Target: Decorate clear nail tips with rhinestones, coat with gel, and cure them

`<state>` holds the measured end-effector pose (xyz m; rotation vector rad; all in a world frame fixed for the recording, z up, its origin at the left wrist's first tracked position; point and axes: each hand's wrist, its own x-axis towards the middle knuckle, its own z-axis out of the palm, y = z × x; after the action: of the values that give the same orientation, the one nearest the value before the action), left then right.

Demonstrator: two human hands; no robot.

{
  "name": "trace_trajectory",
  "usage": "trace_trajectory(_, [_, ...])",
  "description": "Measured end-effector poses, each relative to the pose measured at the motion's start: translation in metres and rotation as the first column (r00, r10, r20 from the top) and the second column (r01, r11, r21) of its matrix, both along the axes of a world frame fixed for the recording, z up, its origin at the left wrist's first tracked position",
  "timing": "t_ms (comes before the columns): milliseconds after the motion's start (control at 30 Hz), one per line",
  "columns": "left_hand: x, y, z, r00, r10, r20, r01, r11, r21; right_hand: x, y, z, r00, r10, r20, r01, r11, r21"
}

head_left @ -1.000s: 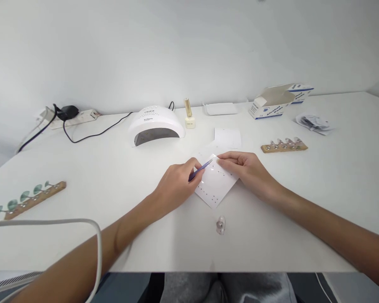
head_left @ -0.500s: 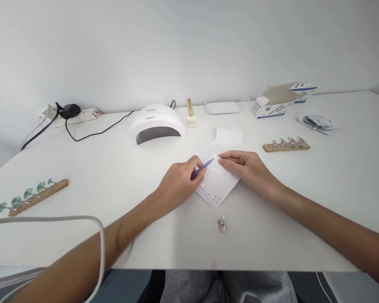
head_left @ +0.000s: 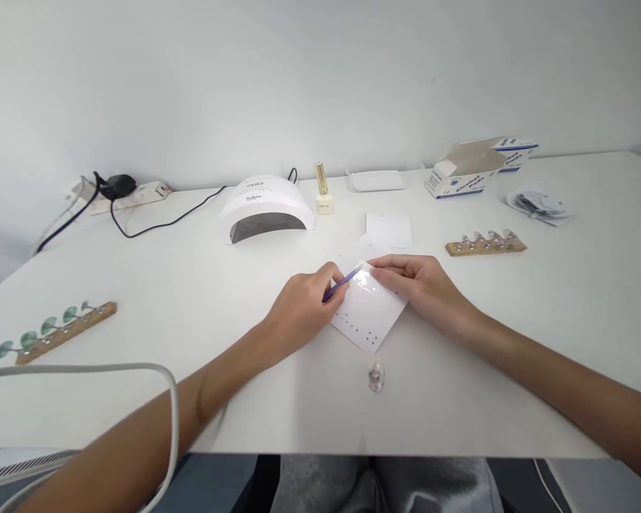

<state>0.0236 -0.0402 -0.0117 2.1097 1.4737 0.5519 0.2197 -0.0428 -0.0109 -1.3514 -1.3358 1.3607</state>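
Left hand (head_left: 305, 303) holds blue tweezers (head_left: 335, 288) over white sheet (head_left: 364, 312). Right hand (head_left: 414, 276) blocks way just right of tweezers. Past tweezers: paper square (head_left: 388, 228) near; white lamp (head_left: 267, 201) and bottle (head_left: 324, 204) farther back, leftward. Left of grip: wide free room, up to wooden strip (head_left: 101, 313). Near side of grip: small clear piece (head_left: 376, 377) in way, free room around it. White cord (head_left: 174, 420) crosses left arm (head_left: 235, 363), well back from grip.

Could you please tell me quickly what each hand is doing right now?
Left hand: closed, holding purple tweezers.
Right hand: closed, pinching the white sticker sheet near its far corner.
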Motion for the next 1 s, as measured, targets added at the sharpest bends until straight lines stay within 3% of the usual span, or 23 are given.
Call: trace_trajectory(1000, [-0.0011,0.0022,-0.0007,0.998,-0.026,0.053,0.022,0.998,0.063,0.0016,0.0005,-0.0007,0.997,0.046,-0.064,-0.049,0.997,-0.051])
